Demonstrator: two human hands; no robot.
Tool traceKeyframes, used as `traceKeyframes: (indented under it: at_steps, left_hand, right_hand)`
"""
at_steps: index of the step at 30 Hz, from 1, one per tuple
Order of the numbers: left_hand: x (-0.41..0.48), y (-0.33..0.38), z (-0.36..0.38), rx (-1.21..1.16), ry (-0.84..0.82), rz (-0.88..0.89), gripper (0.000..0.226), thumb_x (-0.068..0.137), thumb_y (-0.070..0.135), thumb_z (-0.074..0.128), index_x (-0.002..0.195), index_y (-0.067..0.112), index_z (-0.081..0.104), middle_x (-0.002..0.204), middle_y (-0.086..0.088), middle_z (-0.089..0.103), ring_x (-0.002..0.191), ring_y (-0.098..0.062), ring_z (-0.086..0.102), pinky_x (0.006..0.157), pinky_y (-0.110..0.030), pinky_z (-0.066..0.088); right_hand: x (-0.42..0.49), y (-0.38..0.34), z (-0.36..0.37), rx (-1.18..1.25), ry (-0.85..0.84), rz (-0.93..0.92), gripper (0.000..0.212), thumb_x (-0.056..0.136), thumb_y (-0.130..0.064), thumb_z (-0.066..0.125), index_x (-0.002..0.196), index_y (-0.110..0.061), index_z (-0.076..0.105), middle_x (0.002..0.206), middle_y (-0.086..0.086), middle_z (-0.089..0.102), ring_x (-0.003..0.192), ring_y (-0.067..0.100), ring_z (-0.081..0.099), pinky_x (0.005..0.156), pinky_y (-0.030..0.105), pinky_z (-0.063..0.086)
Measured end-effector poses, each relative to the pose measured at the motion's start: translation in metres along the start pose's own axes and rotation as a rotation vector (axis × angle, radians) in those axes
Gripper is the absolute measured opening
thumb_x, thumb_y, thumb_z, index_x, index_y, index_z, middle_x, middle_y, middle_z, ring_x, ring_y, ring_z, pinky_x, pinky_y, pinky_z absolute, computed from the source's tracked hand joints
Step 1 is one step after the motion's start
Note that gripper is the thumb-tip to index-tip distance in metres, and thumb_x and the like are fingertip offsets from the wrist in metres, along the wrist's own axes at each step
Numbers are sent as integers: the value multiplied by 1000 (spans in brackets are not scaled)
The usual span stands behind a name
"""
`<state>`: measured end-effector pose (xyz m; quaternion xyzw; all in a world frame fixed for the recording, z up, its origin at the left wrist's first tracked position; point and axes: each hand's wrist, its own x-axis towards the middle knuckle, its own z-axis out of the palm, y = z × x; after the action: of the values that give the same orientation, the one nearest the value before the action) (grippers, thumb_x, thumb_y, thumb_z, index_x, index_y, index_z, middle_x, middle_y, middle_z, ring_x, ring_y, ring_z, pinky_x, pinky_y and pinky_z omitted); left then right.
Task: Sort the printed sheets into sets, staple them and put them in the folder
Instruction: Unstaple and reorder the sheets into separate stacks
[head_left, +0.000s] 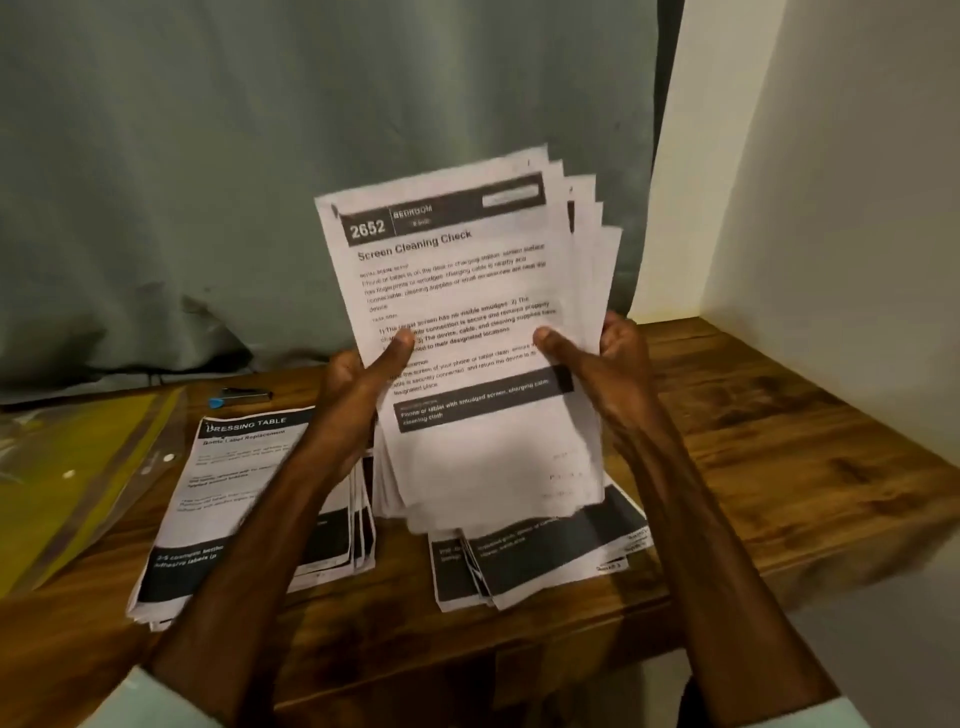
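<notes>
Fanned stack of printed sheets (467, 312) (top page headed "Screen Cleaning Check") was held upright above the table (753, 441); left hand (358, 384) and right hand (608, 364) gripped its sides, fingers (395, 345) clamped on paper, thumbs in front.

Wooden table (779, 441), yellow folder (78, 467) at left, stapler (241, 397) near it, left sheet pile (223, 467), right sheet pile (545, 561) alongside

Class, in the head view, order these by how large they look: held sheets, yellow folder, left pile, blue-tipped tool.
1. Held sheets: largest, though nearest the camera.
2. Left pile and yellow folder: look alike, both partly hidden, so unranked.
3. Blue-tipped tool: smallest.
</notes>
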<state>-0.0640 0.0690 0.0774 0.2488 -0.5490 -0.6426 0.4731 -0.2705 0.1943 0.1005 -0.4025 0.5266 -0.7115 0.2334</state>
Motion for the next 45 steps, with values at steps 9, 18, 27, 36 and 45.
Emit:
traceKeyframes:
  at_steps: [9, 18, 27, 36, 45]
  left_hand:
    - [-8, -22, 35, 118, -14, 146, 27, 95, 16, 68, 121, 16, 66, 107, 5, 78, 100, -19, 75, 76, -29, 62]
    - [-4, -29, 49, 219, 57, 233, 37, 91, 17, 74, 125, 12, 61, 108, 8, 77, 96, -17, 76, 75, -31, 63]
    - [12, 7, 57, 160, 115, 356, 32, 94, 26, 72, 120, 8, 64, 102, 0, 79, 89, -22, 77, 71, -36, 63]
    - [44, 30, 67, 197, 377, 386, 25, 95, 34, 69, 94, 8, 71, 80, -6, 75, 68, -17, 74, 59, -28, 55]
    - [40, 23, 66, 254, 474, 484, 18, 99, 21, 59, 104, 10, 72, 93, -4, 76, 78, -15, 75, 61, -20, 58]
  right_hand:
    - [-12, 22, -15, -10, 71, -66, 29, 91, -11, 72, 118, -14, 62, 107, -3, 73, 88, 7, 74, 64, 17, 57]
    - [-12, 46, -8, -14, 147, -63, 36, 91, -16, 73, 124, -12, 59, 106, -9, 72, 90, 9, 75, 62, 21, 58]
    - [4, 27, -4, 21, 210, -152, 52, 82, -25, 80, 129, -14, 60, 112, -2, 74, 93, 15, 75, 67, 24, 60]
    - [43, -20, 16, -29, 388, -237, 31, 95, -35, 67, 87, -4, 68, 73, 0, 68, 58, 0, 62, 54, 9, 46]
    - [42, -20, 21, -173, 404, -334, 23, 99, -31, 63, 105, -10, 71, 91, -9, 69, 82, 6, 66, 68, 7, 47]
